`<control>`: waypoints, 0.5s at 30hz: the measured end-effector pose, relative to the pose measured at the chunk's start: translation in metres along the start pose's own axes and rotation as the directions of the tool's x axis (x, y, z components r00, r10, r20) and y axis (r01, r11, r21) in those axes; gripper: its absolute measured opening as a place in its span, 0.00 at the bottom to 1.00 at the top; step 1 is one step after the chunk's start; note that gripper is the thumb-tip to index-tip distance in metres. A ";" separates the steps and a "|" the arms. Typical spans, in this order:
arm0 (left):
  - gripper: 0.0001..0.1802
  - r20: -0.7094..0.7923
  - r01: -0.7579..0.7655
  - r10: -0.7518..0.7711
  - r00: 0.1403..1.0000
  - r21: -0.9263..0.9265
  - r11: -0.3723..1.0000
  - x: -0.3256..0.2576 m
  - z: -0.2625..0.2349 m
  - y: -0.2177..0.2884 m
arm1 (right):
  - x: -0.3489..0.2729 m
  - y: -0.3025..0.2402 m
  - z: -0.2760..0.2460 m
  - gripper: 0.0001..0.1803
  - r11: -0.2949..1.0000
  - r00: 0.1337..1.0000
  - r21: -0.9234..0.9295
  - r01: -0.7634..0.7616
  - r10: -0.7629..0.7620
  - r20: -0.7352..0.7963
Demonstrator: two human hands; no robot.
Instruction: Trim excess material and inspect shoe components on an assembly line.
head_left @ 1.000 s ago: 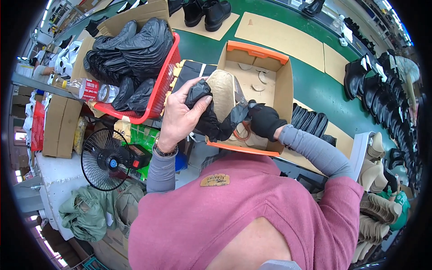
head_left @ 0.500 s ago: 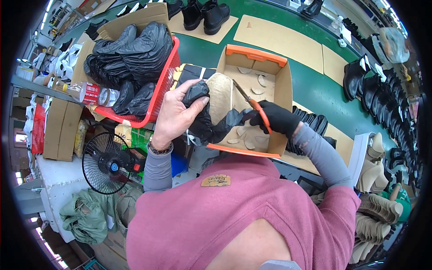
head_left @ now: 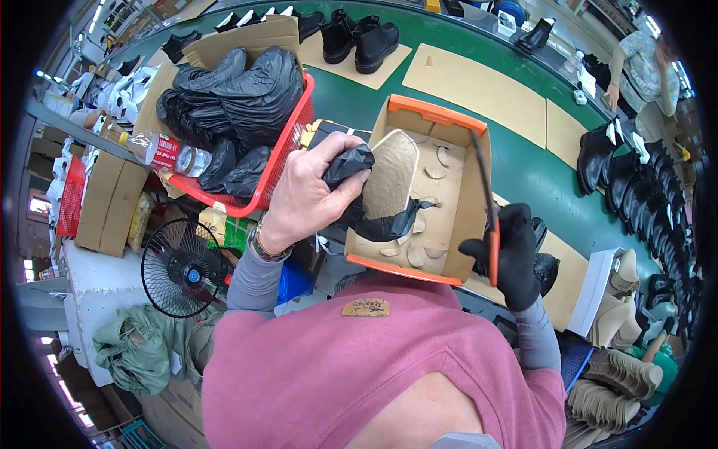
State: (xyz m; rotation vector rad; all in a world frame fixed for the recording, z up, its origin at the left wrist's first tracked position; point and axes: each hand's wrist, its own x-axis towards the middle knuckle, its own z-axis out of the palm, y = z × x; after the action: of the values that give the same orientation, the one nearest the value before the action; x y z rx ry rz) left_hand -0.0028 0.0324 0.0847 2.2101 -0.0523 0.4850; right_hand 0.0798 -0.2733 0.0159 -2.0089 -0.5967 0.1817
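— How many things are in the hands?

— Two. The left hand [head_left: 303,196], bare, grips one shoe upper [head_left: 378,191], black at the edges with a tan, fibrous underside turned up. It is held over the near left corner of a cardboard box [head_left: 467,202]. The right hand [head_left: 516,254], in a black glove, is clenched round one pair of scissors [head_left: 490,217] with orange handles, the dark blades pointing up along the box's right wall.

— What's in the box?

— Flat tan offcuts [head_left: 437,161], curved like crescents, at least six lying on its floor. The box is a single one, brown with an orange rim.

— And around it?

— One red plastic basket [head_left: 288,142] to the left, heaped with black uppers [head_left: 247,93]; I cannot count them. A clear plastic bottle [head_left: 161,150] lies beside it. One black fan [head_left: 183,269] with a wire cage stands lower left. Three black boots [head_left: 359,34] stand on cardboard sheets on the green table [head_left: 523,172] beyond the box, and more boots [head_left: 621,161] line the right side.

— Anything blocking the view?

— The person's pink-red shirt [head_left: 359,374] covers the box's near edge and the floor below it. Another person's hand [head_left: 615,96] rests at the far right of the table.
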 end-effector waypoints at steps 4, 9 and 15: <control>0.16 -0.008 -0.077 0.077 0.997 0.007 0.997 0.006 0.003 0.005 | 0.004 -0.002 -0.025 0.27 0.953 0.962 0.227 -0.202 0.149 0.227; 0.15 0.015 -0.081 0.081 0.997 0.002 0.997 0.011 0.003 0.002 | -0.003 -0.004 -0.038 0.34 0.989 0.868 0.084 -0.118 0.062 0.492; 0.14 0.014 -0.051 0.051 0.999 0.033 0.998 0.010 -0.003 0.001 | 0.000 -0.029 -0.048 0.31 0.919 0.737 0.277 -0.281 0.022 0.675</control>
State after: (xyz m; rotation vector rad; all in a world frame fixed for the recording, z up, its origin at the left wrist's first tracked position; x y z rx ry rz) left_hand 0.0051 0.0355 0.0903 2.2497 -0.1087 0.5028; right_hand 0.0881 -0.2993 0.0647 -1.5895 -0.7644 1.0762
